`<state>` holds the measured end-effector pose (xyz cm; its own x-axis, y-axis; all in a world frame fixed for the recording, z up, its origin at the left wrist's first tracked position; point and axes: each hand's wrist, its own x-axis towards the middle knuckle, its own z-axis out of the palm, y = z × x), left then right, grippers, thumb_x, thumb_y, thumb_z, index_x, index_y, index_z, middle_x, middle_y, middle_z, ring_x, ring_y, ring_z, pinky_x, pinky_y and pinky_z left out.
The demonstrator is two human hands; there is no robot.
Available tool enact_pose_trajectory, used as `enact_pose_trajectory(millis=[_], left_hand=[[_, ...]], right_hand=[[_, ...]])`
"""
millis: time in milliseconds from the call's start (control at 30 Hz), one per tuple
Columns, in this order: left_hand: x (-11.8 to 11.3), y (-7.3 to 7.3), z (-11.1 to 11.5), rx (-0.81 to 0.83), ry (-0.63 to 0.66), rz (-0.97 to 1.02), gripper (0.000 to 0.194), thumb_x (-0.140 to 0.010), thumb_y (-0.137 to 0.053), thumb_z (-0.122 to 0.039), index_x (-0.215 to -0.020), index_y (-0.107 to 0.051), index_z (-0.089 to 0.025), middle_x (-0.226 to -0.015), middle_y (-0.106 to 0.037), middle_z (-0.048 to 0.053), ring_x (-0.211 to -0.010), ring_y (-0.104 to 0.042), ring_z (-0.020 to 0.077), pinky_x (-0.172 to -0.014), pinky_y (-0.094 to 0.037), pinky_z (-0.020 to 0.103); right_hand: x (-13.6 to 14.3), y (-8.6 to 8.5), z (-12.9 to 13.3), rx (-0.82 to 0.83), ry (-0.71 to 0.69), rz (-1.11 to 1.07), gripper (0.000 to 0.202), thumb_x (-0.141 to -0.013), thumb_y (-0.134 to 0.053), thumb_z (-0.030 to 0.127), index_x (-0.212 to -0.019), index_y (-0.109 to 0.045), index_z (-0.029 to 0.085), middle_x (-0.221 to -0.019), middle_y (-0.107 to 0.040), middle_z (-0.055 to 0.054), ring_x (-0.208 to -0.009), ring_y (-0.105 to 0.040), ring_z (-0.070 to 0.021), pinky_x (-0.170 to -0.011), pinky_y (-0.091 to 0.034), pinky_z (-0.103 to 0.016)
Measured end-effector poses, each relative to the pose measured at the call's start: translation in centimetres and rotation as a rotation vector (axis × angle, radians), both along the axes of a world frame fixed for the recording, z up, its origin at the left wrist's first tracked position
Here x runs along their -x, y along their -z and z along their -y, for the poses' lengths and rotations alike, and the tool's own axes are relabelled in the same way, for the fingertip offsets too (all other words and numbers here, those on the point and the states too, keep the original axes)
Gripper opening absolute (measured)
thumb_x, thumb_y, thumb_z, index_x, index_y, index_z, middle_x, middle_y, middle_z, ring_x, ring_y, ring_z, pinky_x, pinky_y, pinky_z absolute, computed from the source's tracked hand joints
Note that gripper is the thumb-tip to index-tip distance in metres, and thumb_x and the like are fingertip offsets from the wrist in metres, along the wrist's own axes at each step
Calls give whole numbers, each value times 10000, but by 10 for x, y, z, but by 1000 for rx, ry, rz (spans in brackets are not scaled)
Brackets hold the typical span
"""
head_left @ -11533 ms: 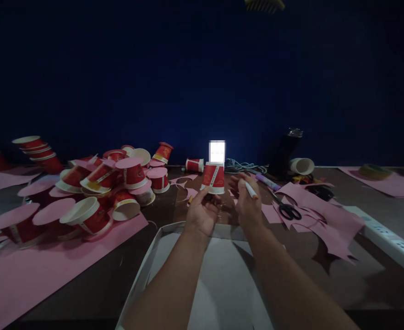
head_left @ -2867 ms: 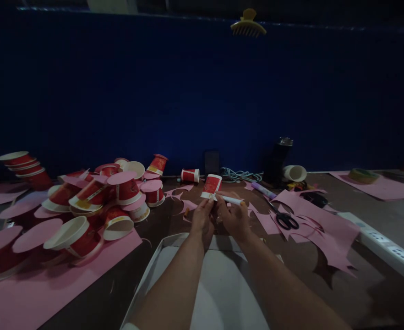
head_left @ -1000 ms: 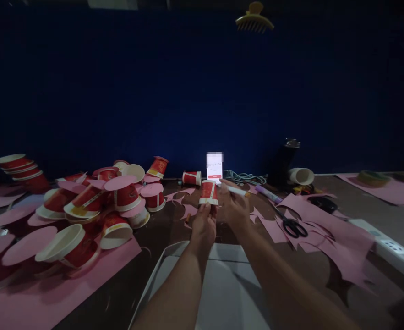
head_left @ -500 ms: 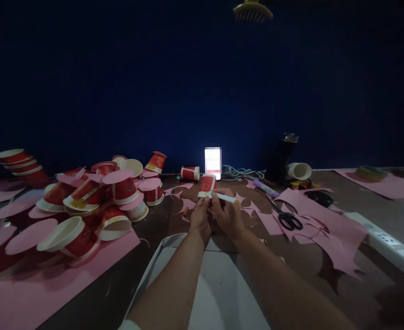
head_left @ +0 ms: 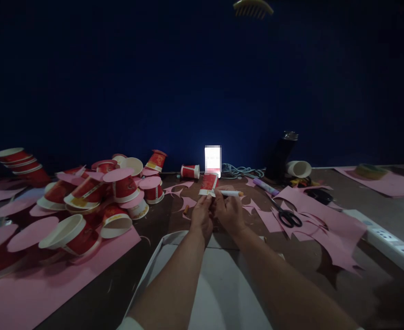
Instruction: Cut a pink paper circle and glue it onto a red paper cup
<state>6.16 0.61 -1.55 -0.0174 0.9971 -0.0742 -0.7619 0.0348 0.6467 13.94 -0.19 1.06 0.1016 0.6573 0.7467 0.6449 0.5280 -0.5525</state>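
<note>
In the middle of the head view, my left hand is closed on the rim of a red paper cup. The cup is upside down, its white rim toward me. My right hand is closed around a white marker with an orange end that points right. The marker's other end is close to the cup's rim; I cannot tell whether they touch. Both forearms reach over a shallow white box. A small orange cap lies on the table left of my hands.
Many red cups with pink discs crowd the left, beside a cup stack. On the right are scissors, pink paper offcuts, a purple tube, a power strip and a dark bottle. A bright phone stands behind the cup.
The held cup has tilted slightly, its base moving a little right. My right hand and the marker have shifted slightly right and up. Both hands keep their hold.
</note>
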Motion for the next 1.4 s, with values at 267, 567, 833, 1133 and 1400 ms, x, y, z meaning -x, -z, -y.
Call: enact_pose_trajectory(millis=[267,567,833,1133,1400], left_hand=[[0,5,-2,-67,12,-15,243,-629,-731,-293,-812,-630,-170,-623,-594,-42,-468,-475,43,-516,-359,179],[-2,0,1,-103,25,19,332,-623,-737,-279,-921,-654,-161,-730,-660,2,-630,-591,95,-657,-437,211],[-2,-1,1,-102,32,12,309,-593,-738,-243,-878,-653,-161,-714,-667,1,-746,-635,142,-754,-453,251],[-2,-7,4,-96,21,27,295,-567,-745,-243,-832,-657,-148,-779,-693,36,-898,-640,195,-871,-442,313],[-2,-7,5,-87,36,12,311,-599,-733,-256,-883,-649,-160,-837,-699,44,-907,-643,192,-852,-454,296]], right_hand=[[0,2,-1,-17,18,29,209,-895,-460,323,-817,-598,187,-797,-646,-67,-782,-579,-198,-734,-436,-340],[2,-1,0,-51,37,60,223,-897,-452,314,-777,-592,188,-793,-647,-63,-764,-575,-195,-757,-429,-350],[2,0,0,-54,43,81,217,-896,-459,307,-779,-596,185,-798,-644,-60,-763,-571,-187,-748,-427,-341],[1,1,-1,-77,70,73,209,-900,-450,312,-777,-572,195,-788,-638,-58,-755,-569,-193,-747,-428,-354],[2,0,-1,-82,70,88,206,-896,-455,309,-772,-573,194,-775,-632,-54,-741,-564,-191,-717,-425,-340]])
